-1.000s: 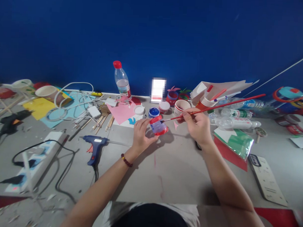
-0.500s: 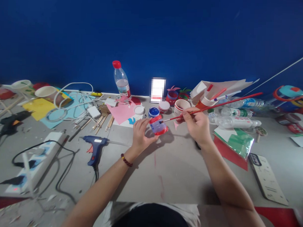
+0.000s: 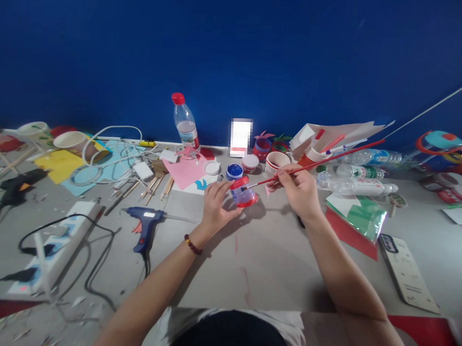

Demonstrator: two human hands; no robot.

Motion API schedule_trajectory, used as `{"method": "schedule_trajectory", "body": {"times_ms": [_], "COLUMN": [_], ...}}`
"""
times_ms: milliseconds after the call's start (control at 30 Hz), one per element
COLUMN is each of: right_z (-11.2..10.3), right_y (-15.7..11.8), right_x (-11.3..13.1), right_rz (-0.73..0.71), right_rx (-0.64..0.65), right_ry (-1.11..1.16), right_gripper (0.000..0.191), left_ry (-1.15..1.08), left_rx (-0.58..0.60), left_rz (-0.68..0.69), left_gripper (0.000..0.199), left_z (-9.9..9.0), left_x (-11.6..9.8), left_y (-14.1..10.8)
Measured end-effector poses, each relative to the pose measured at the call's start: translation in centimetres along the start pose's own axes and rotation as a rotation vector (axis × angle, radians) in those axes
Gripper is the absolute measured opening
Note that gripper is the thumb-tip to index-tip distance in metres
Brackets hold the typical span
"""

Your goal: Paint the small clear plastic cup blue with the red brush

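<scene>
My left hand (image 3: 217,205) grips a small clear plastic cup-like piece (image 3: 244,196) with red bands at both ends and blue-violet paint on its side. It is tilted above the table. My right hand (image 3: 298,190) is closed around a long red-handled paintbrush (image 3: 339,159), its bristles at the side of the plastic piece. Just behind sits an uncapped jar of blue paint (image 3: 234,170), with a jar with a pale lid (image 3: 250,162) next to it. A paper cup (image 3: 277,162) stands behind my right hand.
To the left lie a blue glue gun (image 3: 144,225), a power strip (image 3: 57,253) with cords, and coloured paper (image 3: 181,171). A red-capped bottle (image 3: 186,123) stands at the back. Plastic bottles (image 3: 367,186), green paper (image 3: 360,218) and a phone (image 3: 408,272) are on the right.
The plastic piece has turned slightly in my left hand and shifted a little to the right. My right hand and the brush have moved slightly left.
</scene>
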State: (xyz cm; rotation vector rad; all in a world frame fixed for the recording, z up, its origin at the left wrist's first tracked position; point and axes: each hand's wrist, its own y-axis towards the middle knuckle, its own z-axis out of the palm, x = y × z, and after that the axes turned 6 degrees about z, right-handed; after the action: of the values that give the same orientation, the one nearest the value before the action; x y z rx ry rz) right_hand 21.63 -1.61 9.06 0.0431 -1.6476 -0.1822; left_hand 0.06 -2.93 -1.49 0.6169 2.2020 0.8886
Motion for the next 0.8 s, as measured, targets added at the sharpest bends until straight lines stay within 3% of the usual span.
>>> {"method": "schedule_trajectory", "body": {"times_ms": [367, 567, 700, 800], "right_z": [-0.4, -1.1, -1.2, -1.2], "right_y": [0.7, 0.9, 0.6, 0.5], "right_x": [0.0, -0.2, 0.3, 0.2], "right_rz": [-0.015, -0.057, -0.172, -0.241], "right_rx": [-0.041, -0.112, -0.148, -0.091], "right_ry": [-0.024, -0.089, -0.106, -0.088], "right_gripper": [0.042, 0.039, 0.035, 0.028], "left_ry": [0.017, -0.012, -0.204, -0.358], "left_rx": [-0.011, 0.017, -0.016, -0.016], "left_rz": [0.117, 0.008, -0.057, -0.113], "left_gripper": [0.068, 0.067, 0.065, 0.066], "left_z": [-0.4, -0.4, -0.4, -0.2], "left_x": [0.6, 0.4, 0.1, 0.0], "left_y": [-0.2, -0.1, 0.3, 0.3]}}
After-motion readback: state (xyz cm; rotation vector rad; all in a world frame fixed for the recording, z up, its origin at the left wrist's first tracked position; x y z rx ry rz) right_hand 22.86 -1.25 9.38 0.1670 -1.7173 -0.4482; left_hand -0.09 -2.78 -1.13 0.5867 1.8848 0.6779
